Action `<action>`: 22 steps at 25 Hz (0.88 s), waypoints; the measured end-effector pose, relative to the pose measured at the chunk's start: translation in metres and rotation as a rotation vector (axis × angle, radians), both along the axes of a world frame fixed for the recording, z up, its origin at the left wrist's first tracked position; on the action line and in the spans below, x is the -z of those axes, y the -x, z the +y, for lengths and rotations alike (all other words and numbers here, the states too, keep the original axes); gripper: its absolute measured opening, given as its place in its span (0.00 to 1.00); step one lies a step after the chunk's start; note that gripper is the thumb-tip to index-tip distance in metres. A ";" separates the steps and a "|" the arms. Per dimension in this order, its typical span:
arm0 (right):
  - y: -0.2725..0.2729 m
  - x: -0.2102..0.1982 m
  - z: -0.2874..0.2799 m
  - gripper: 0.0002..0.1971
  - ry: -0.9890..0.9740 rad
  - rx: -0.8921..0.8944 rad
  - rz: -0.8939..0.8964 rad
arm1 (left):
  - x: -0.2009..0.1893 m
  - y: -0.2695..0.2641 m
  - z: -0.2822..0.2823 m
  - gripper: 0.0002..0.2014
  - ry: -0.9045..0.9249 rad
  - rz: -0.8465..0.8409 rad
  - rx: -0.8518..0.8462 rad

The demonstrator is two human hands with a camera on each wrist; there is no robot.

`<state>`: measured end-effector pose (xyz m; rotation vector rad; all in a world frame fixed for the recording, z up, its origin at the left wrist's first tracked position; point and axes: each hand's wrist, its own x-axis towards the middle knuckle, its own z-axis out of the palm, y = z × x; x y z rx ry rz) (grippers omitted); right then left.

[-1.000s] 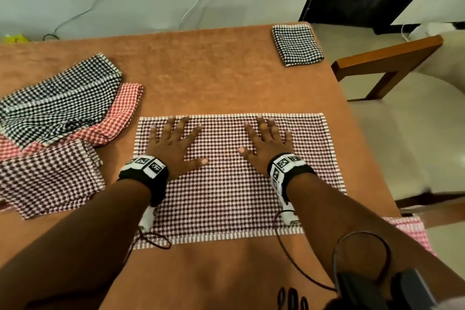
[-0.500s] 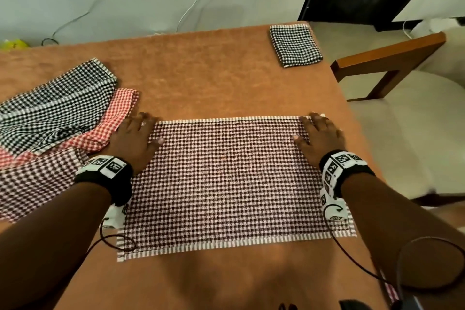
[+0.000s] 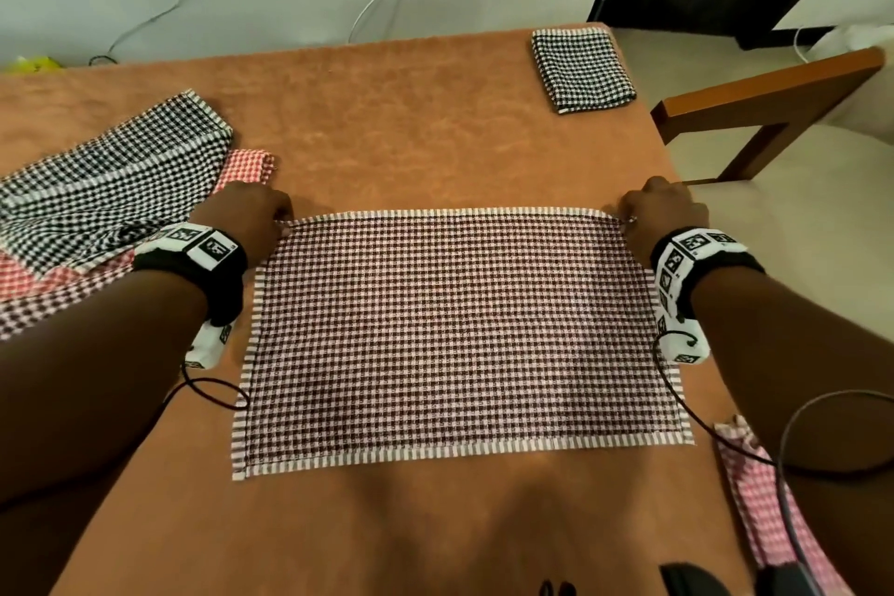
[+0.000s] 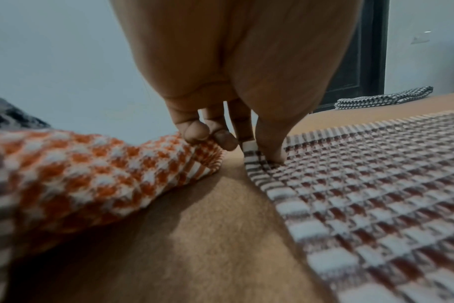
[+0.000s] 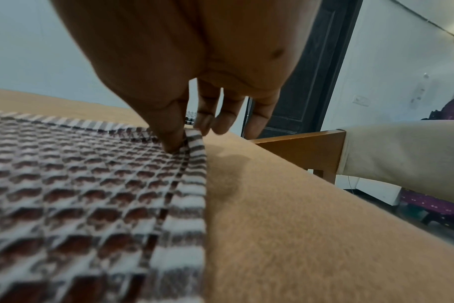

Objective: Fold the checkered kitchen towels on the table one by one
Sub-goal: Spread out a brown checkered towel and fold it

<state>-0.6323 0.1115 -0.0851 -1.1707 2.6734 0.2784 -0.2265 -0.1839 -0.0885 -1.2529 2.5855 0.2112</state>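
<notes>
Brown cloth covers the table, which stands against a pale wall with a wooden chair at its right side. One brown-and-white checkered towel lies spread flat at the middle of the table, its striped hem facing the person. The left hand is at the towel's far left corner; in the left wrist view the thumb and a finger pinch that corner, lifted slightly off the cloth, while the other fingers curl beside it and touch an orange-red checkered towel. The right hand is at the far right corner; the right wrist view shows its thumb pressed to the upturned hem, clamped against a fingertip behind it. A heap of unfolded towels lies at the left, black-and-white on top. A folded black-and-white towel sits at the far right corner of the table, well apart. Another pink checkered cloth hangs at the near right edge.
</notes>
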 end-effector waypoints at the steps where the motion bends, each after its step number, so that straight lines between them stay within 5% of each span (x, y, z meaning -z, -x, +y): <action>1: 0.000 -0.001 0.001 0.12 0.023 -0.016 -0.020 | -0.001 -0.003 0.001 0.05 0.003 0.008 -0.004; 4: 0.003 -0.007 0.007 0.02 0.147 -0.040 -0.126 | -0.008 -0.012 0.007 0.06 0.023 0.007 0.016; 9: -0.001 -0.022 0.032 0.17 0.239 -0.136 -0.138 | -0.030 -0.028 0.024 0.04 0.036 0.099 0.031; 14: -0.017 -0.033 0.084 0.09 0.308 -0.433 -0.058 | -0.039 -0.070 0.070 0.04 0.071 0.178 0.152; 20: -0.054 -0.011 0.163 0.10 0.307 -0.525 -0.079 | -0.014 -0.133 0.132 0.03 0.073 0.220 0.247; 22: -0.064 -0.002 0.182 0.09 0.300 -0.524 -0.093 | -0.007 -0.148 0.150 0.11 0.062 0.234 0.277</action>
